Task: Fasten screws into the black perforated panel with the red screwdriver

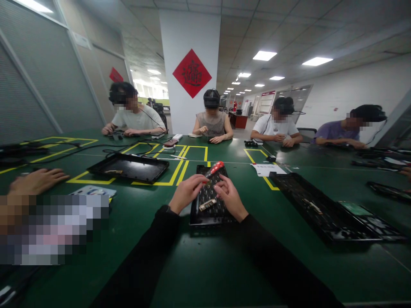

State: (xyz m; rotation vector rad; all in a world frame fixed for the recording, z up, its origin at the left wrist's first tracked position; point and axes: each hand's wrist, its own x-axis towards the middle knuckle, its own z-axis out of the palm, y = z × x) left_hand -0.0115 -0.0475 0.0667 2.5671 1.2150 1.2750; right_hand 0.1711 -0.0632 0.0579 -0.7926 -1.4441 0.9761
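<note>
In front of me a black plastic panel (213, 218) with rows of small raised spots lies on the green table. A small pale strip-shaped part (207, 205) rests on it, between my hands. A red-and-black screwdriver handle (215, 169) slants over the panel's far half. My left hand (188, 192) is closed at the handle's near end, its fingertips against it. Over the panel's right side, my right hand (230, 197) has its fingers curled together near the handle. Whatever may be between those fingertips is too small to make out. The screwdriver's shaft does not show.
A black tray-like casing (128, 167) lies left, a long black casing (321, 214) right. White paper (269, 169) lies near the long casing. Another person's hand (40, 182) rests at the left. Several people sit across the table (192, 265). Cables (93, 147) run at the far left.
</note>
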